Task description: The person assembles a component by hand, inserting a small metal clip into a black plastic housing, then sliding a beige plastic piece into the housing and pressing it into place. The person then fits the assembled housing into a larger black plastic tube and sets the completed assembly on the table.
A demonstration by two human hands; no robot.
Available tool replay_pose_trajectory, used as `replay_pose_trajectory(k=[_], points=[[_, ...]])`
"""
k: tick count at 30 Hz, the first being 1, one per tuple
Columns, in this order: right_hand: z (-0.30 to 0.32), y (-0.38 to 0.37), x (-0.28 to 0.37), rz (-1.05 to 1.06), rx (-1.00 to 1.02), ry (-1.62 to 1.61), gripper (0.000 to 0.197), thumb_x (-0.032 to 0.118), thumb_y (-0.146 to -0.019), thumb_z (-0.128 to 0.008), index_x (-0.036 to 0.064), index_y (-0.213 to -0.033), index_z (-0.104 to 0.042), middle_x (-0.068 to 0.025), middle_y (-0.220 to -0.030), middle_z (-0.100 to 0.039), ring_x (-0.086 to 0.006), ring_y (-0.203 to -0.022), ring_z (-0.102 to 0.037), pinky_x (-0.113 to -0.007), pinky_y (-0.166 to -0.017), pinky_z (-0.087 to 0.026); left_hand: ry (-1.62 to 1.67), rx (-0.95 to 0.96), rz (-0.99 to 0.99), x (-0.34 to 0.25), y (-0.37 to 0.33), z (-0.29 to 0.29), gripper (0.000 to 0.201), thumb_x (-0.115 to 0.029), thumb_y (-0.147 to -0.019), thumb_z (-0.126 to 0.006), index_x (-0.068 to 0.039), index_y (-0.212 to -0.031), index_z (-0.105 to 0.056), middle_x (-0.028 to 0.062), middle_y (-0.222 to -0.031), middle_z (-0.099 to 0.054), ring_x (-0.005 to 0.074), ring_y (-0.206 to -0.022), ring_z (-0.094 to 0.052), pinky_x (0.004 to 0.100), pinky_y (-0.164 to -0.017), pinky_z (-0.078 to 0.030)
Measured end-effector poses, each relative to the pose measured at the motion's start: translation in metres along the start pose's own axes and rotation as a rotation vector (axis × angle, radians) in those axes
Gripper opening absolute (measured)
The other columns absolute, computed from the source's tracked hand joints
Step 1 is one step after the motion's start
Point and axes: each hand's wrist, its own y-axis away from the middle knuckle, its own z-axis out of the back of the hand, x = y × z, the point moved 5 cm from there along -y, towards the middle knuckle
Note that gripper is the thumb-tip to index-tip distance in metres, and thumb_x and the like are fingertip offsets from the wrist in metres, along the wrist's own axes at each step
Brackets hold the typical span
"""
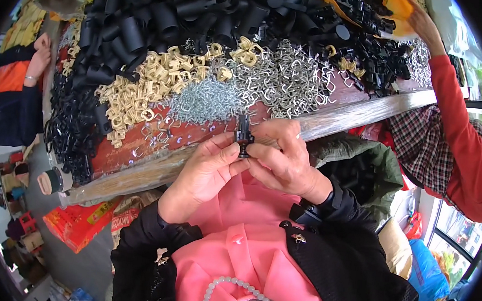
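Observation:
Between my two hands, close to the table's front edge, is a small black plastic part [244,132] held upright. My left hand [208,168] pinches its lower end between thumb and fingers. From the other side, the fingers of my right hand [285,159] close on it. Just beyond the hands lies a pile of small silvery screws [205,99]. Bent metal hooks [297,81] are heaped to the right of the screws, and cream plastic clips [156,76] to the left. My fingers hide part of the black piece.
Black cylindrical cups [166,17] cover the far side of the red table [116,155]. A person in a red sleeve [453,116] reaches over the right end; another person [14,87] works at the left. A green sack [364,171] of black parts stands right of me.

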Motion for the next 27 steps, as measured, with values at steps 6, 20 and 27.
replay_pose_trajectory(k=[6,20,27], points=[[-0.004,-0.001,0.003,0.022,0.046,0.037,0.034,0.012,-0.056,-0.067,0.0078,-0.089,-0.059,-0.0081,-0.099,-0.049,-0.0237,-0.088,-0.047,-0.035,-0.071,-0.034,0.004,0.035,0.012,0.000,0.001,0.008,0.027,-0.006,-0.083,-0.050,-0.002,-0.110,-0.048,0.0089,-0.103,-0.055,0.0179,-0.092,-0.056,0.0311,-0.080,-0.047],[-0.034,-0.004,0.062,-0.022,0.078,-0.054,0.033,0.012,-0.061,-0.068,0.0056,-0.091,-0.058,-0.0085,-0.093,-0.050,-0.0233,-0.083,-0.049,-0.035,-0.069,-0.036,0.042,0.131,-0.100,-0.015,0.066,0.023,0.027,-0.013,-0.084,-0.051,-0.001,-0.108,-0.048,0.0101,-0.105,-0.055,0.0188,-0.099,-0.053,0.0304,-0.084,-0.045],[-0.060,-0.006,0.083,0.097,0.225,0.031,0.024,0.010,-0.064,-0.066,0.0059,-0.086,-0.056,-0.0052,-0.078,-0.051,-0.0211,-0.068,-0.051,-0.031,-0.060,-0.039,0.087,0.111,-0.261,-0.024,0.086,0.022,0.030,-0.016,-0.085,-0.051,-0.002,-0.110,-0.046,0.0120,-0.114,-0.050,0.0194,-0.107,-0.047,0.0319,-0.091,-0.037]])
